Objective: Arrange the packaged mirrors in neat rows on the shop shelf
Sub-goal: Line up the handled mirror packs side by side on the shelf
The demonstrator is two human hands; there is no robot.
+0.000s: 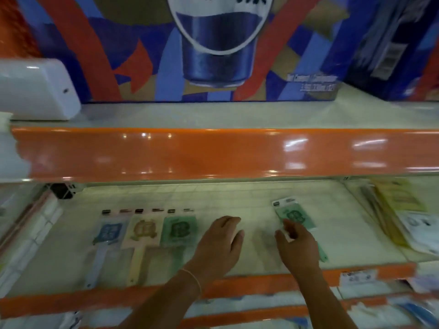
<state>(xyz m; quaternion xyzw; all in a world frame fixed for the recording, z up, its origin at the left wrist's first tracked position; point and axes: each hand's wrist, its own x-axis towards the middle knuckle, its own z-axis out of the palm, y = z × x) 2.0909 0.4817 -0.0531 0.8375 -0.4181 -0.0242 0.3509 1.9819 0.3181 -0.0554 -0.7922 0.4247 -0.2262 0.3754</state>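
Three packaged hand mirrors lie side by side on the cream shelf (249,200): a blue one (109,232), a beige one (144,230) and a green one (178,230), handles toward the front edge. My left hand (219,243) rests flat on the shelf just right of the green one, fingers relaxed. Further right, my right hand (295,248) pinches a second green packaged mirror (293,216), which lies tilted, its top end pointing away and left. Its handle (322,255) shows past my wrist.
An orange shelf lip (213,153) overhangs the working shelf. Yellow and white packets (403,217) lie stacked at the right end. A large blue and red drinks carton (213,43) stands on the shelf above, with a white object (35,89) at its left.
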